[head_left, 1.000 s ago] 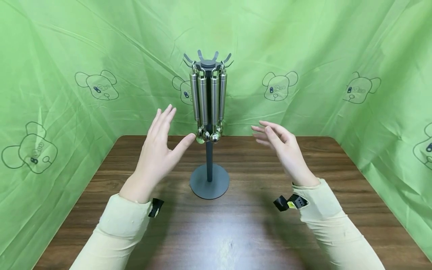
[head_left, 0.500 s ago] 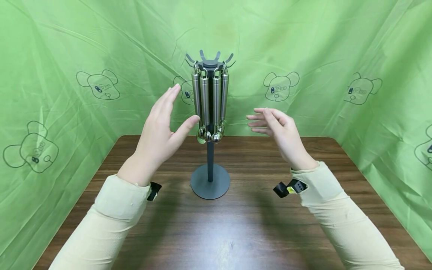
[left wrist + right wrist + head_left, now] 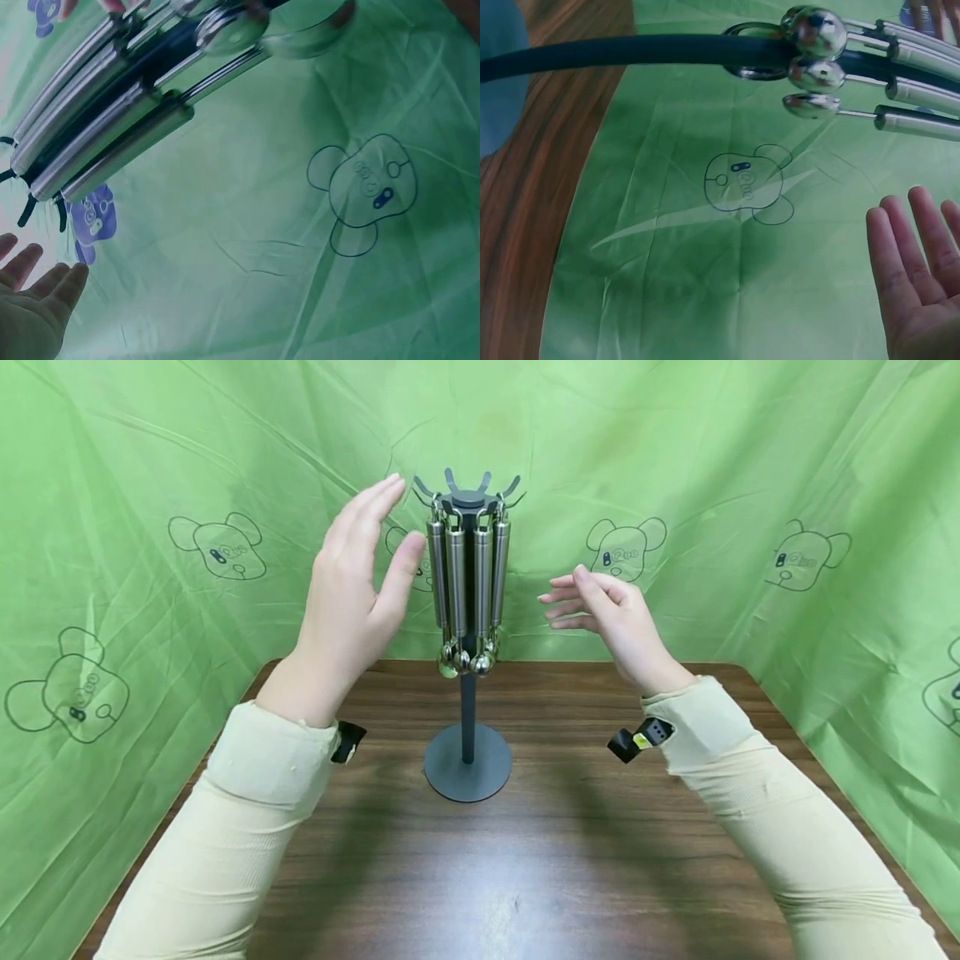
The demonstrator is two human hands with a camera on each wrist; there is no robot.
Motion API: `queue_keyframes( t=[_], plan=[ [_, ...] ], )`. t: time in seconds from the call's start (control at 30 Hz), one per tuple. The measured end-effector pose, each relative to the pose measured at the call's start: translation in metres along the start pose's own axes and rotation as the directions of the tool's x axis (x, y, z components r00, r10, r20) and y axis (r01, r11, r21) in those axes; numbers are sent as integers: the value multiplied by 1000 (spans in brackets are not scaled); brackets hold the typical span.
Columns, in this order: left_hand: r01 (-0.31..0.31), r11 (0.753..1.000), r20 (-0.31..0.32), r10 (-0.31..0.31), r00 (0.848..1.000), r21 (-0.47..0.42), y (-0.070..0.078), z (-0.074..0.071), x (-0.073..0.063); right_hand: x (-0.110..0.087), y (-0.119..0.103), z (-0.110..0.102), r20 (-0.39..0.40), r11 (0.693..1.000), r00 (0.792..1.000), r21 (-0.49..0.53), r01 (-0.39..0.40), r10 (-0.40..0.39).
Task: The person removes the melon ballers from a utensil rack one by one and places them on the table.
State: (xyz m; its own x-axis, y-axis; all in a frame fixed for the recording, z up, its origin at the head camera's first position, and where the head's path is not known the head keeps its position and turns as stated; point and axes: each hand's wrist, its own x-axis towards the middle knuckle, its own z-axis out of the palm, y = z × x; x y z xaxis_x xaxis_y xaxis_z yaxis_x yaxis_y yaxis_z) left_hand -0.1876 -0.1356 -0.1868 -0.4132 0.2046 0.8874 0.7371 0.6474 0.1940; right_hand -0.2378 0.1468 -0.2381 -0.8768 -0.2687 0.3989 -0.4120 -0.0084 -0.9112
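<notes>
Several steel utensils (image 3: 456,585) with thick cylindrical handles and rounded, spoon-like ends hang from the hooks of a dark grey stand (image 3: 468,781). My left hand (image 3: 348,581) is raised left of the stand, fingers extended, thumb apart, fingertips close to the hooks (image 3: 468,497). A gap shows between that hand (image 3: 34,311) and the hooks in the left wrist view. To the right of the stand hovers my right hand (image 3: 611,618), its fingers loosely extended and holding nothing. The right wrist view shows its palm (image 3: 922,277) apart from the utensils' shiny ends (image 3: 817,34).
The stand's round base rests on a brown wooden table (image 3: 562,860). Green cloth (image 3: 555,435) printed with bear heads hangs around the back and both sides. Black straps with small devices (image 3: 348,742) sit at both wrists.
Both hands have risen, the left one more, from the utensils' lower ends up toward the hooks. The right hand has also drifted slightly left. The stand and utensils stay in place.
</notes>
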Motion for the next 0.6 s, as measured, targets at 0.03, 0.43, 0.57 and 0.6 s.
queue_keyframes(
  t=[0.03,0.43,0.57,0.6],
  plan=[
    [-6,1000,-5,6,1000,-4,-1,0,4,3,0,0,5,1000,1000,-1,0,0],
    [-107,991,-33,104,994,-76,-13,12,36,27,-4,9,57,1000,998,-16,-1,2],
    [-128,986,-30,125,992,-106,-18,15,41,32,-4,15,76,999,997,-43,9,-5],
    [-133,984,-31,131,991,-115,-20,16,41,33,-4,16,78,999,997,-48,12,-8]
  ],
)
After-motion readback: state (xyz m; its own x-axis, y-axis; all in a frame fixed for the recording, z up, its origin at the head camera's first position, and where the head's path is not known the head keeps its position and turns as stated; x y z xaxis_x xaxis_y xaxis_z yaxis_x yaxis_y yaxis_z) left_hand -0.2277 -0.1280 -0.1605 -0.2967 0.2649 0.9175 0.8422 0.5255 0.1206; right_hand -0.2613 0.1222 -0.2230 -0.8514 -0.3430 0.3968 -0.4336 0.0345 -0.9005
